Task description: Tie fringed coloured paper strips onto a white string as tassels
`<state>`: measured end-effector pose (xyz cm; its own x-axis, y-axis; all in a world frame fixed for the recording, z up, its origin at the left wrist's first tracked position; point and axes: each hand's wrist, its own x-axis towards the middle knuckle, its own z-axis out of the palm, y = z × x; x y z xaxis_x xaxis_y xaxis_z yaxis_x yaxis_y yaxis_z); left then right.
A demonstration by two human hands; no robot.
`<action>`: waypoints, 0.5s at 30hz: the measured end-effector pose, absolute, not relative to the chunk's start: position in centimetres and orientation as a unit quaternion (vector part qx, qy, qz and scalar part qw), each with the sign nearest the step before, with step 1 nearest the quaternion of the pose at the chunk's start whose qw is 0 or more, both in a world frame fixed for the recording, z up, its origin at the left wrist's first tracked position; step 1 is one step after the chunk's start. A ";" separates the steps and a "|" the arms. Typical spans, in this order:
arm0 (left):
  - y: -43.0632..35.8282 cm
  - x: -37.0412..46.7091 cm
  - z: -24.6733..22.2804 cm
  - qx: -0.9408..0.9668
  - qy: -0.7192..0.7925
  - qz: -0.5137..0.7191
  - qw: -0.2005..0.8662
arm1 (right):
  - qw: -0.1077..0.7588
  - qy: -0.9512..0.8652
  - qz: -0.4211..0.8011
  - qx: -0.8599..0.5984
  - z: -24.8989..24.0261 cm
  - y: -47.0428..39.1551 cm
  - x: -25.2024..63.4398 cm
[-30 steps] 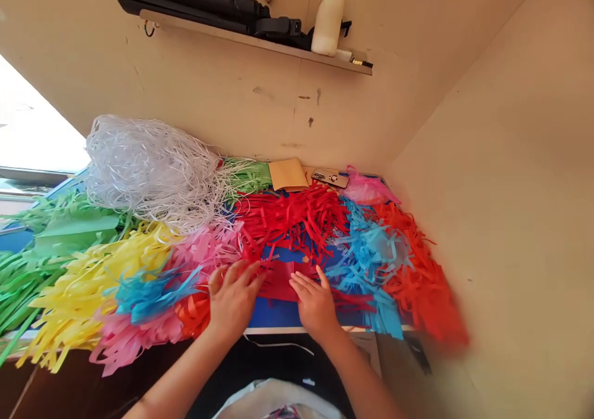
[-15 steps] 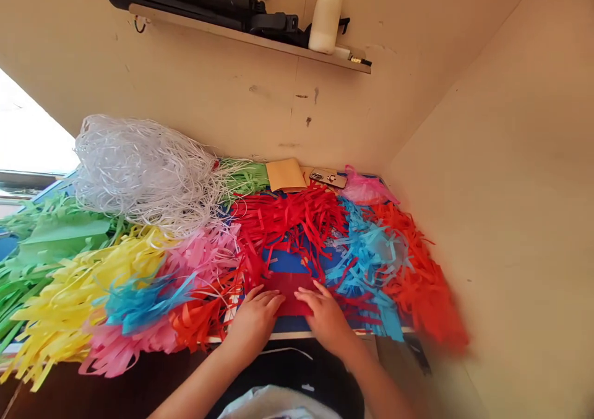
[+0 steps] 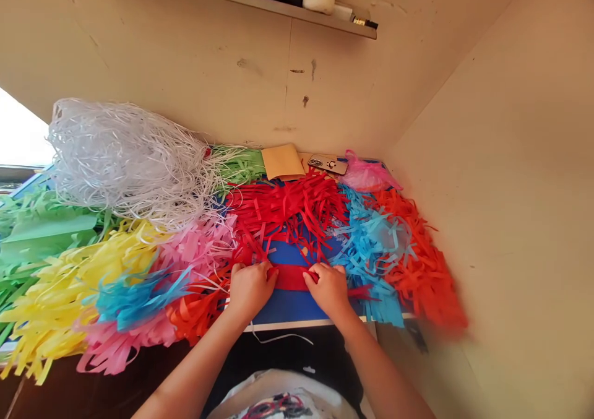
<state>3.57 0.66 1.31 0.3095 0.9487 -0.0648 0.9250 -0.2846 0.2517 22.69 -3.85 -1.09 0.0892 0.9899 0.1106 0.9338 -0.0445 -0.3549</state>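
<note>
A piece of red fringed paper stretches between my two hands, low over the blue tabletop. My left hand is closed on its left part, thumb toward the middle. On the right part, my right hand grips it the same way. Cut strips stick out to the right of my right hand. Just beyond lies a heap of red paper fringe. Light-blue fringe spreads beside my right hand, and orange-red fringe lies left of my left hand.
White string is piled at back left. Yellow fringe, pink fringe and green fringe cover the left side. A tan envelope, a phone and a pink plastic bag sit along the wall. Above hangs a shelf.
Both hands have gone from resting with fingers spread on the red paper to gripping it. Its visible part between them is narrower now. The camera view has tilted down.
</note>
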 end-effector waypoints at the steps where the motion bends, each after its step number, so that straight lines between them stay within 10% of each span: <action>1: 0.7 3.5 1.3 0.800 0.586 0.043 0.120 | 0.170 -0.670 0.084 -0.718 -1.1 -3.8 22.8; 15: 0.9 3.4 0.8 0.816 0.568 0.054 0.096 | 0.162 -0.652 0.106 -0.733 -1.1 -3.1 23.0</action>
